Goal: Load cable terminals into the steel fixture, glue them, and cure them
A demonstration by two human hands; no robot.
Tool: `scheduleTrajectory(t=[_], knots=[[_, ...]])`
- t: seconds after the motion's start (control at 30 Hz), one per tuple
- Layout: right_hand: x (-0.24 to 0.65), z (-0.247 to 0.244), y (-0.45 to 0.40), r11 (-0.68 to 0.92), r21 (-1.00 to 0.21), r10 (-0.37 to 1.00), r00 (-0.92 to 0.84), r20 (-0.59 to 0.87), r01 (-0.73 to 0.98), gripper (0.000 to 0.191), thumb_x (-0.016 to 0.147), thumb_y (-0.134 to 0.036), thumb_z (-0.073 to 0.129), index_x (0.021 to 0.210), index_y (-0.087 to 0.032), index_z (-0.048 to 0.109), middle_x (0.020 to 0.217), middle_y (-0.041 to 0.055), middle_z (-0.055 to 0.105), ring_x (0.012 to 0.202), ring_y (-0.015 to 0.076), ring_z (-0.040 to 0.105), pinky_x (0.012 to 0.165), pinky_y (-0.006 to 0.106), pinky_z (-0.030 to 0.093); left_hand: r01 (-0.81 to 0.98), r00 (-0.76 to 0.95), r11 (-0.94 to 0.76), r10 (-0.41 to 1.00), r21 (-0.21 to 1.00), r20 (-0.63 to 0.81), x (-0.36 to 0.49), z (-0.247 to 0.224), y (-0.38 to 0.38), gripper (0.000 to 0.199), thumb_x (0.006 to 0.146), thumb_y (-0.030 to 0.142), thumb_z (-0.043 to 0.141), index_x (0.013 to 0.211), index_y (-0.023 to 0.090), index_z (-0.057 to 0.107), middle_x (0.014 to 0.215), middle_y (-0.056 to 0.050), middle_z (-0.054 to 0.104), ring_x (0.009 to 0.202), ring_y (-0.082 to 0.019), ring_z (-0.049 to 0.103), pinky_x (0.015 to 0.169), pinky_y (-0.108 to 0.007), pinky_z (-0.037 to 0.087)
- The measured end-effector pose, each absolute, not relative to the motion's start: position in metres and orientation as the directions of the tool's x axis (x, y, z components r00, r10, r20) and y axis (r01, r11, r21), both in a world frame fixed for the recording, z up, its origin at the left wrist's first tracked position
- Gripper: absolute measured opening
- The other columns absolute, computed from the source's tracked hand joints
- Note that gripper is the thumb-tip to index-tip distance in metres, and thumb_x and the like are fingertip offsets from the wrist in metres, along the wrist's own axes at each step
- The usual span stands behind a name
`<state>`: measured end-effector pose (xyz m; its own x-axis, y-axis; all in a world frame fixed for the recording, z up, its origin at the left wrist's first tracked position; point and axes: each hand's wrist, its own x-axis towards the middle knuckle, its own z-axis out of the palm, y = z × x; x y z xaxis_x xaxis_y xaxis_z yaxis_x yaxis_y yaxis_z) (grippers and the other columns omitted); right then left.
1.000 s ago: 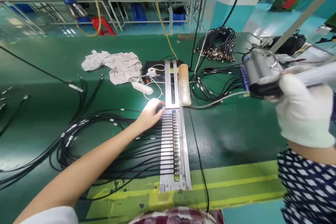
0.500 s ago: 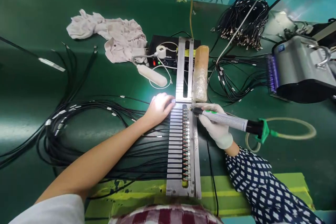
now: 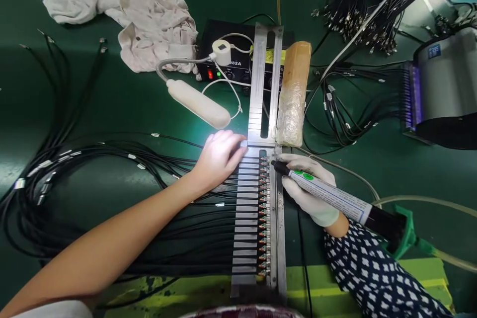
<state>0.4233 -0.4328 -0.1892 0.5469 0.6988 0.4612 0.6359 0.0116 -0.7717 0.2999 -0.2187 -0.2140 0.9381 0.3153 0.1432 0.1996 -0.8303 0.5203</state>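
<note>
A slotted metal fixture (image 3: pixel 247 238) holds a column of black cables (image 3: pixel 208 218) whose connector ends (image 3: pixel 264 218) line up on its right side. My bare left hand (image 3: pixel 222 155) rests at the fixture's top left, fingers bent together over the cables; whether they pinch one is hidden. My right hand (image 3: pixel 311 186), in a white glove, is closed round a dispensing syringe (image 3: pixel 335 196) with a black front and a green adapter. The syringe tip is at the upper connectors. A hinged slotted metal plate (image 3: pixel 257 94) stretches away from the fixture's top.
A white lamp (image 3: pixel 199 104) and a black control box (image 3: pixel 238 72) lie behind the fixture, beside a wrapped brown block (image 3: pixel 294 97). Crumpled cloth (image 3: pixel 156 25) lies back left. At right are cable bundles (image 3: pixel 357 15) and a grey machine (image 3: pixel 447 79). The syringe's hose (image 3: pixel 443 202) runs right.
The view has moved closer and lower over the table. The syringe's rear has swung toward me, with its tip slightly further down the connector column. My left hand keeps its place at the fixture's top.
</note>
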Motion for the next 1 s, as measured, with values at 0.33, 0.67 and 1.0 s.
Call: scheduleTrajectory(t=[0.33,0.67,1.0], knots=[[0.4242,-0.1901,-0.4317,0.01,-0.777,0.697,0.553,0.457,0.629,0.021,0.08,-0.016,0.076,0.095,-0.023,0.065,0.106,0.0081,0.078,0.097,0.0244,0.076,0.088,0.04,0.063,0.188,0.939,-0.833,0.308,0.52,0.154,0.3,-0.2112,-0.2193,0.025,0.1,0.033,0.051,0.108,0.015,0.067,0.087,-0.005,0.06,0.084,-0.022,0.053,0.077,-0.035,0.038],[0.4237,-0.1877,-0.4332,0.017,-0.79,0.703,0.554,0.446,0.613,0.02,0.078,-0.016,0.076,0.094,-0.024,0.065,0.103,0.0076,0.079,0.094,0.024,0.076,0.084,0.039,0.064,0.196,0.941,-0.832,0.309,0.52,0.139,0.3,-0.2105,-0.2189,0.026,0.1,0.034,0.05,0.108,0.015,0.066,0.087,-0.005,0.061,0.082,-0.022,0.053,0.076,-0.036,0.039],[0.4243,-0.1904,-0.4339,-0.022,-0.785,0.695,0.574,0.433,0.619,0.02,0.078,-0.016,0.076,0.094,-0.024,0.065,0.103,0.0065,0.079,0.096,0.0255,0.076,0.087,0.04,0.064,0.202,0.938,-0.833,0.316,0.516,0.142,0.3003,-0.2102,-0.2193,0.026,0.1,0.036,0.048,0.107,0.017,0.065,0.086,-0.005,0.061,0.083,-0.022,0.053,0.076,-0.036,0.038]])
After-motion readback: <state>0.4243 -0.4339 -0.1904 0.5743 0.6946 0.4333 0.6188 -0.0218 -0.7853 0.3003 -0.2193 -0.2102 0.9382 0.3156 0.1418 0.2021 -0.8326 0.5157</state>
